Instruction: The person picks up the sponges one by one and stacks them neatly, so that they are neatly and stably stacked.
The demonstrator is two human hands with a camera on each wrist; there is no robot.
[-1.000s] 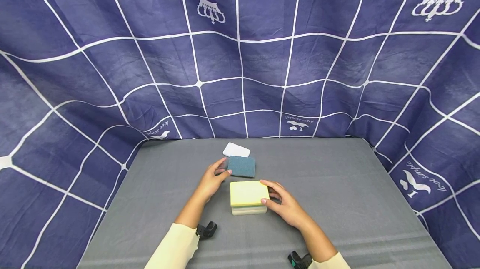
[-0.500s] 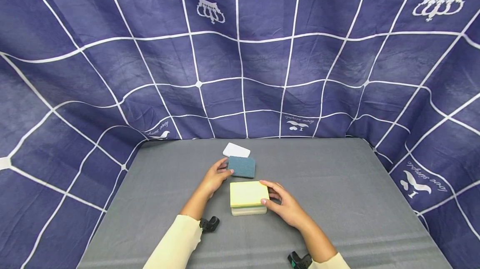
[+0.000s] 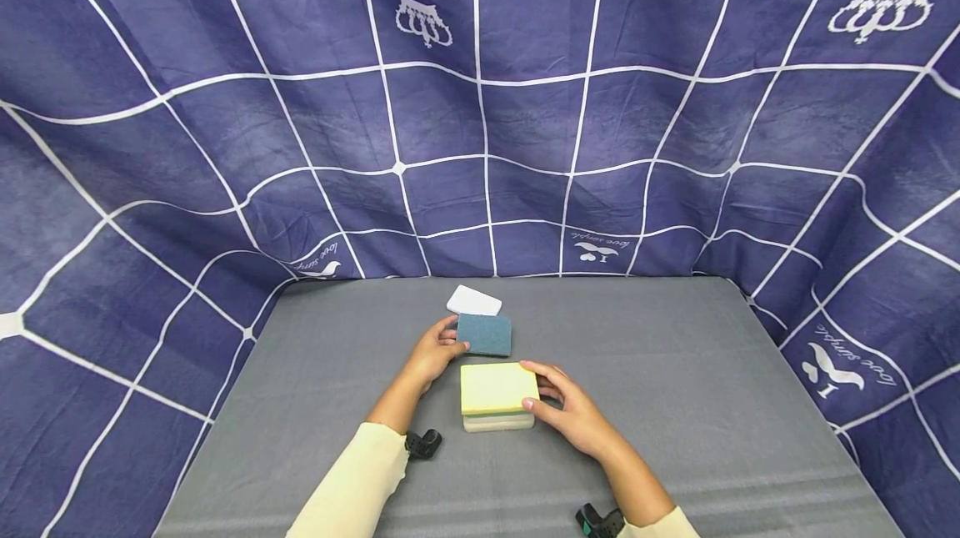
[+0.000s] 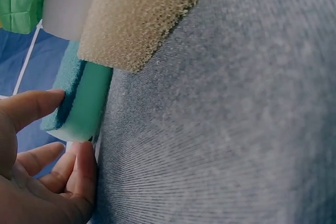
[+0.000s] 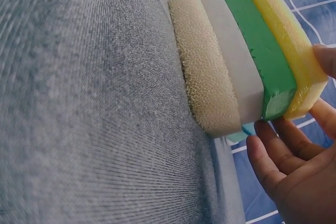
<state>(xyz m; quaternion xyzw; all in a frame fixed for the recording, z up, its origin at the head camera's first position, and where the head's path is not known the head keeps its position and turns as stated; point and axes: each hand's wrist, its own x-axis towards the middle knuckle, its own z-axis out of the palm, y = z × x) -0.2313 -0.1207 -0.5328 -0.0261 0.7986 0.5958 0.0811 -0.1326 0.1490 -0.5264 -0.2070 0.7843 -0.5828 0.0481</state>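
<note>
Here, left hand (image 3: 432, 354) apparently pinches blue sponge (image 3: 486, 335); right hand (image 3: 567, 409) curls round yellow sponge (image 3: 493, 388).

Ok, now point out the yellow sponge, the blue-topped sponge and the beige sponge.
yellow sponge (image 3: 495, 388): head view, middle of its top face
blue-topped sponge (image 3: 486, 334): head view, its blue top
beige sponge (image 5: 203, 64): right wrist view, its porous side

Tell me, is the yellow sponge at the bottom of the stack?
No, the right wrist view shows the yellow sponge on top and the beige sponge at the bottom.
</note>
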